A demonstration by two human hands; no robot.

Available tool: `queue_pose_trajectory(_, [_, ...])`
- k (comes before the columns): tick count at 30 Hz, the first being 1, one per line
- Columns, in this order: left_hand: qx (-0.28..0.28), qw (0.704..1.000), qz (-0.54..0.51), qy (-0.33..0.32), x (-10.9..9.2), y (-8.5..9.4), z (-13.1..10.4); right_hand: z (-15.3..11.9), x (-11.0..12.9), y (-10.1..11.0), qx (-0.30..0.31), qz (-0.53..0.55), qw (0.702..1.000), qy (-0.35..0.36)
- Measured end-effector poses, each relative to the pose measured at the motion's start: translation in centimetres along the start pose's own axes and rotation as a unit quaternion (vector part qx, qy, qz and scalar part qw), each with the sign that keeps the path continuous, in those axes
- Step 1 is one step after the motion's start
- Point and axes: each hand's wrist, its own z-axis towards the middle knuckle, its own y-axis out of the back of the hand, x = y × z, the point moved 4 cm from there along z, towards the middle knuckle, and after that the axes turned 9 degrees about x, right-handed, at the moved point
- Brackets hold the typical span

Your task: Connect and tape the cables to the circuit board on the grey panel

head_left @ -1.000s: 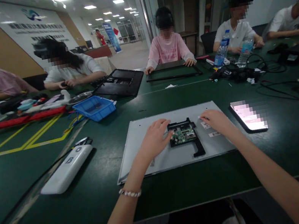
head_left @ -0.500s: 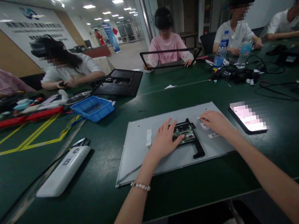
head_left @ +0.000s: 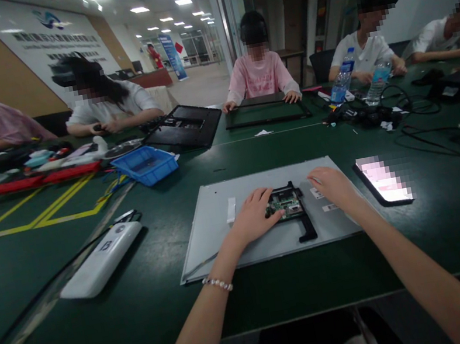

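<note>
A flat grey panel [head_left: 206, 214] lies in front of me. On it is a green circuit board [head_left: 291, 200] in a black bracket [head_left: 307, 228]. My left hand [head_left: 253, 215] rests over the left part of the board, fingers extended and thumb stretched out across its near side. To the board's right, my right hand [head_left: 334, 186] is above the panel with thumb and fingertips pinched; what is between them, if anything, is too small to make out. Beside it on the panel is a pale label [head_left: 330, 207]. A white strip [head_left: 231, 211] lies left of my left hand.
Left of the panel lies a white power bank [head_left: 102, 261] with a cable; on the right, a lit phone [head_left: 383, 182]. Farther back are a blue tray [head_left: 146, 166], a black cover [head_left: 186, 126], and a black frame [head_left: 268, 122] under a co-worker's hands. Bottles [head_left: 343, 78] stand back right.
My right hand has drawn slightly inward, its fingertips curled closer. My left fingers are closer together over the board. The co-worker opposite has lowered the black frame onto the table.
</note>
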Motion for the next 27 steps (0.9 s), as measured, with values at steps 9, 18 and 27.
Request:
queue_pose_trajectory(9, [-0.013, 1.0, 0.024, -0.006, -0.1, -0.1, 0.1, 2.2, 5.3, 0.8, 0.002, -0.035, 0.996, 0.083])
queue_pose_trajectory(18, [-0.019, 0.999, 0.031, -0.008, -0.1, -0.1, -0.1, 3.4, 7.0, -0.8, 0.097, -0.11, 0.985, 0.089])
queue_pose_trajectory(27, [-0.015, 1.0, 0.027, -0.005, -0.2, -0.3, 0.0, 3.4, 6.5, -1.0, 0.121, -0.078, 0.987, 0.073])
